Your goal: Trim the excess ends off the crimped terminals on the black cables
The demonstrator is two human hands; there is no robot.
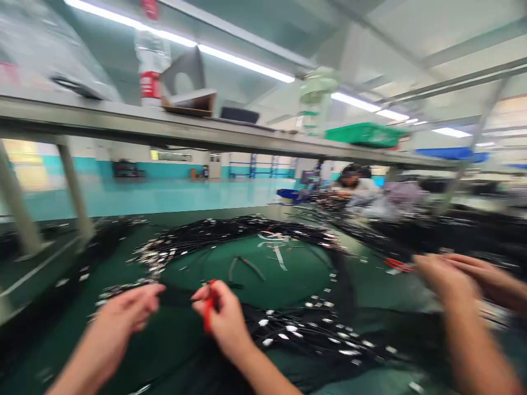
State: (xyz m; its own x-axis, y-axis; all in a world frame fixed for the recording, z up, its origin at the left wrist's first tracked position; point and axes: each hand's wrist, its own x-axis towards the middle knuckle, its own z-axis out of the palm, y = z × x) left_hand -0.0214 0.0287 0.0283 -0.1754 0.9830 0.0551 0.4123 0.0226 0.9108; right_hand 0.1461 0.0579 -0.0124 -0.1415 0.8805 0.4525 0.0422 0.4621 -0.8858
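Observation:
My left hand (pixel 125 315) is raised over the green table at the lower left. Its thumb and fingers are pressed together; whatever is between them is too blurred to name. To its right, my right hand (pixel 228 321) is closed around a red-handled cutting tool (pixel 210 307), with the blades not clear to see. Black cables (pixel 304 332) with pale tags or ends lie in bundles just right of that hand. A further bundle of black cables (pixel 230 227) curves behind both hands, and a thin V-shaped grey piece (pixel 246 266) rests on the green tabletop (pixel 284 291).
At the right, a co-worker's hands (pixel 457 277) are close to a red-handled tool (pixel 397 266). Pale strips (pixel 279 255) lie mid-table. Overhead, a shelf (pixel 247 131) carries a bottle (pixel 150 71), a cardboard box (pixel 189 90) and a green tray (pixel 364 134). Another person (pixel 356 178) sits farther back.

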